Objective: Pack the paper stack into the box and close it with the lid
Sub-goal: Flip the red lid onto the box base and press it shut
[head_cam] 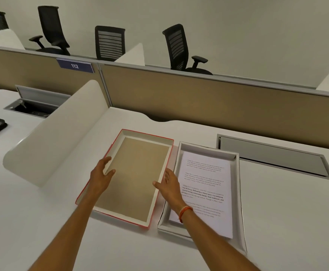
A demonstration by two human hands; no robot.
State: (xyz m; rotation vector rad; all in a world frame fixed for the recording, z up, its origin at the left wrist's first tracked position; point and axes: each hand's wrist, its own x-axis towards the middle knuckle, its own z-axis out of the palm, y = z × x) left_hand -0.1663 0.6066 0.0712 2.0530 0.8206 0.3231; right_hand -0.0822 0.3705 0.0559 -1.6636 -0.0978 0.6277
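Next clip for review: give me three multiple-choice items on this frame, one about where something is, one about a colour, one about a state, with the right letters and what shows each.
1. Where does the paper stack lie?
A. On the bare desk
B. Inside the white box
C. Inside the lid

2. What colour is the outside edge of the lid?
A. Red
B. Blue
C. Green

3. How does the lid lie?
A. Closed over the box
B. Standing on its end
C. Inner side up, beside the box

Answers:
1 B, printed sheets lie flat within the box's white walls.
2 A, a red rim runs along the lid's outer sides.
3 C, its brown inside faces up, left of the box, with the left hand and right hand at its two long walls.
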